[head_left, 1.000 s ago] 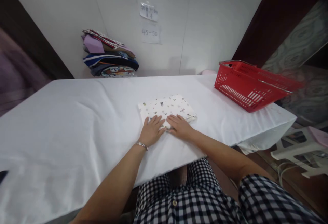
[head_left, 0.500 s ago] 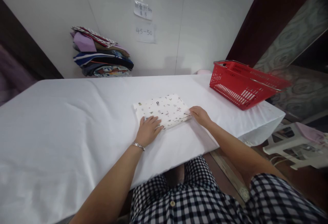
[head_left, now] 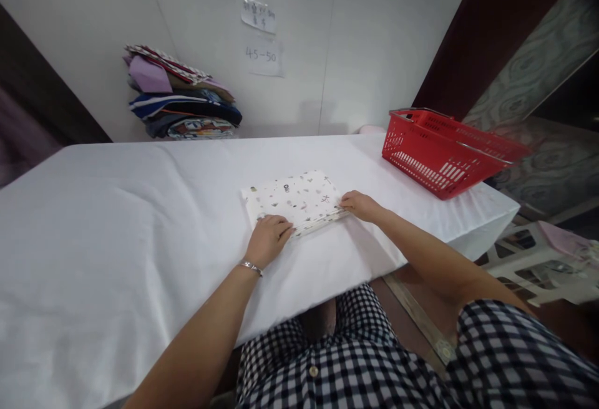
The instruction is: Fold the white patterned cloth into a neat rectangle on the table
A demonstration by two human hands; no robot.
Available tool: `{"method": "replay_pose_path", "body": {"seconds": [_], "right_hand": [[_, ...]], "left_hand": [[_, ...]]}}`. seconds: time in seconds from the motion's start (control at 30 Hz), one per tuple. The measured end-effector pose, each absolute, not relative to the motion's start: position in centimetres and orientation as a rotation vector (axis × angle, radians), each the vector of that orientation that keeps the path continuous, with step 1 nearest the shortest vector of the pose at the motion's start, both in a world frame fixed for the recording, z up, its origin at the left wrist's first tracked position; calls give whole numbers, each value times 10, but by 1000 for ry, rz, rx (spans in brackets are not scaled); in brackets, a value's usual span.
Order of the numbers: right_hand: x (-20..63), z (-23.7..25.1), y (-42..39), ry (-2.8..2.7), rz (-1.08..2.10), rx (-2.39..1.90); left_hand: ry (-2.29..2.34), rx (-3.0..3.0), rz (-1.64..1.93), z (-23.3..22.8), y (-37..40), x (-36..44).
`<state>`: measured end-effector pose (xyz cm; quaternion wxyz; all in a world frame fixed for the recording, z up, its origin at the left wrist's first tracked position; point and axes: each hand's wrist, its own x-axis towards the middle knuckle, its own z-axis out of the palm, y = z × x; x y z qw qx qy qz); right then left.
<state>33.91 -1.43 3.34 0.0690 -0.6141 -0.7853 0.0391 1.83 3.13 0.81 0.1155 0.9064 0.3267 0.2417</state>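
Nearest the camera, at 6 o'clock, a black-and-white checked shirt (head_left: 355,359) fills the bottom of the view, and both bare forearms reach out from it over the near edge of the table (head_left: 93,222), which is covered in white cloth. The left hand (head_left: 267,239), with a silver bracelet (head_left: 251,266) at the wrist, lies palm down with its fingers curled over the near left corner of a folded patterned cloth (head_left: 294,198); it presses on the cloth, and I cannot tell whether it grips the edge. The right hand (head_left: 359,204), at about 1 o'clock from the left one, touches the cloth's right edge with its fingertips closed on the layered hem, pinching it lightly. The cloth itself lies flat near the middle of the table, white with small printed figures, between the two hands. Farther off, at 2 o'clock, a red plastic basket (head_left: 444,153) sits on the far right corner of the table. At 11 o'clock, against the wall, stands a stack of folded clothes (head_left: 180,100). Above it, toward 12 o'clock, two paper notes (head_left: 261,38) hang on the white wall.
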Motion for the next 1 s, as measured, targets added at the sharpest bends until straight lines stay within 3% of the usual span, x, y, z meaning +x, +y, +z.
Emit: {"method": "replay_pose_path", "body": {"seconds": [0.17,0.53,1.0], "right_hand": [[338,33,-10,-2367,150,-1882],[333,23,-27,-2350,-306,-1880],[330,11,-46,-2281,-118,-1908]], "left_hand": [[962,2619,696,11,30,19],[899,2632,719,14,31,19],[833,2665,634,12,30,19]]}}
